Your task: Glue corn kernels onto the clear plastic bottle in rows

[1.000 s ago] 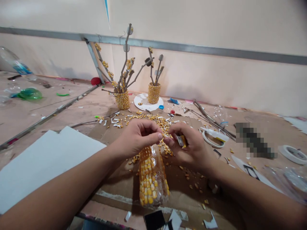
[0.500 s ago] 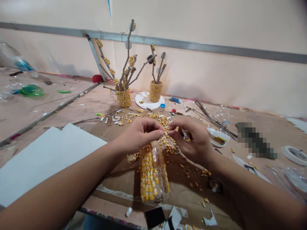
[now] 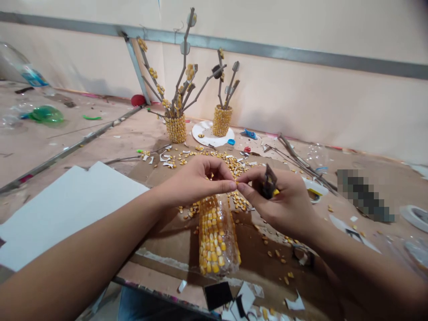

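1. We see the left hand (image 3: 197, 178) with thumb and forefinger drawn together at their tips, meeting the right hand's fingertips.
2. The right hand (image 3: 284, 200) brings its own thumb and forefinger together on a tiny yellow bit (image 3: 237, 183), perhaps a corn kernel; at this scale we cannot tell whether the left fingers grip it too.
3. Within the right hand we also find a dark piece (image 3: 269, 182) (angular, with yellow beside its lower end), caught between curled fingers and palm.
4. Just below both hands in our view is the clear cylinder (image 3: 211, 240), set against brown cardboard (image 3: 174, 236). Rows of yellow kernels coat its left and middle, while a strip toward the right shows bare, shiny plastic.
5. Beyond the hands we see loose kernels (image 3: 239, 167) scattered across the cardboard, mixed with white scraps.
6. Farther back we notice two kernel-covered pots holding twigs: the larger pot (image 3: 176, 129) and, to its right, the smaller pot (image 3: 222, 121) on a white disc (image 3: 200, 140).
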{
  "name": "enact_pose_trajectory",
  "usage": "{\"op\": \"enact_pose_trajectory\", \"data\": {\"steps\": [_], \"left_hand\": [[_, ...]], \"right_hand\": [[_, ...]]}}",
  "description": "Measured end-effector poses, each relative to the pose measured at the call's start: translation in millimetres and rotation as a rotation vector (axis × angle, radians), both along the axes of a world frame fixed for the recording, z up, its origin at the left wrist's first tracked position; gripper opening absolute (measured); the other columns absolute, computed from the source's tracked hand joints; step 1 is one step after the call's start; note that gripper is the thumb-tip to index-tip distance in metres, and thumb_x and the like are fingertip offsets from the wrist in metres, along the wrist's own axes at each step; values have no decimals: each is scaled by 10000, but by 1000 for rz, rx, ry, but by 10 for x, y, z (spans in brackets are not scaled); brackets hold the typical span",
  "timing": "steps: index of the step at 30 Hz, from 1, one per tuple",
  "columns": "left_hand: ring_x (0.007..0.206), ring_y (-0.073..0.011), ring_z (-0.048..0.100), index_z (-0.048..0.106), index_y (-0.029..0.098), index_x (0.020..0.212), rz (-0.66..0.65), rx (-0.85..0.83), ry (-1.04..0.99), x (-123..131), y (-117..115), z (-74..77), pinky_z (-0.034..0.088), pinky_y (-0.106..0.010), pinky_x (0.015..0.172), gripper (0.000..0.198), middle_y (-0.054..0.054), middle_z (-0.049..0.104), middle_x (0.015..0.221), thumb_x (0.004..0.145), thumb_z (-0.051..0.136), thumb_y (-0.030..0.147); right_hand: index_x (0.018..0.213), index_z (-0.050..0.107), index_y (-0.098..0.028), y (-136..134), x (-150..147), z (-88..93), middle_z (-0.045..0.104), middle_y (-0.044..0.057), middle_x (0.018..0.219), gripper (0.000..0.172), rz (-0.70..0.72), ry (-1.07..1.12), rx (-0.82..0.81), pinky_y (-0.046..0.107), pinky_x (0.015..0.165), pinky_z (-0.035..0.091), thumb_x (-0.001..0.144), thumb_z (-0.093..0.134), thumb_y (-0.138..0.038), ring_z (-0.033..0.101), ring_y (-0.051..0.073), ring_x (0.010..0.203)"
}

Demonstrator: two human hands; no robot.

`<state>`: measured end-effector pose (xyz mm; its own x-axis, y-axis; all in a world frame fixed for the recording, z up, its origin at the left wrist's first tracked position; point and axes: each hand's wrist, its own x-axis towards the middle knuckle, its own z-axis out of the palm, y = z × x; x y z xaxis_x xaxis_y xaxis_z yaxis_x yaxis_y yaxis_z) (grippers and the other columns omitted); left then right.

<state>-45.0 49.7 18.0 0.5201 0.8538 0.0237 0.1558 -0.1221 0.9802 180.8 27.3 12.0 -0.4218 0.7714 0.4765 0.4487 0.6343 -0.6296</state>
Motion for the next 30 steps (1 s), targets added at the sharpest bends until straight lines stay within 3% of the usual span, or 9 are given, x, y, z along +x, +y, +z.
{"op": "enact_pose_trajectory", "data": {"steps": [3,6,10,15,22,30], "left_hand": [[939,-203,670,727,172,1042,-171,67,191,-155,65,95,515,-334,851,300,-57,752,1013,843,806,382],[1188,-260,647,670,217,1261,-363,66,411,-304,114,170,502,-371,1019,589,-72,718,1265,735,899,352],[1266,-286,614,621,235,1338,-398,26,595,-352,122,169,476,-369,1060,766,-71,675,1327,649,944,320],[1204,-278,624,614,233,1313,-375,31,647,-285,119,130,488,-354,988,727,-56,665,1281,653,913,298],[1104,-265,630,624,198,1205,-417,65,655,-249,128,149,489,-349,918,582,-53,692,1185,713,863,396],[1038,-256,628,611,195,1182,-431,77,687,-249,131,144,484,-342,869,567,-45,692,1132,735,827,469]], "right_hand": [[858,701,-210,-64,38,181,627,-47,672,131,144,-112,-294,219,549,419,970,634,-210,542,100,586],[847,694,-204,-163,40,309,668,-32,729,130,348,-279,-505,221,604,448,938,610,-166,579,109,646],[872,695,-203,-283,-30,345,717,-14,812,98,440,-379,-653,219,651,461,894,624,-139,624,124,723],[815,674,-196,-294,-114,318,697,-29,751,103,433,-400,-776,225,656,458,867,629,-119,618,121,691],[794,690,-190,-246,-147,283,694,-30,731,68,331,-389,-925,246,679,476,809,704,-126,629,140,712],[808,641,-201,-245,-156,256,666,-44,757,97,341,-349,-944,251,696,472,814,720,-146,617,137,746]]}}
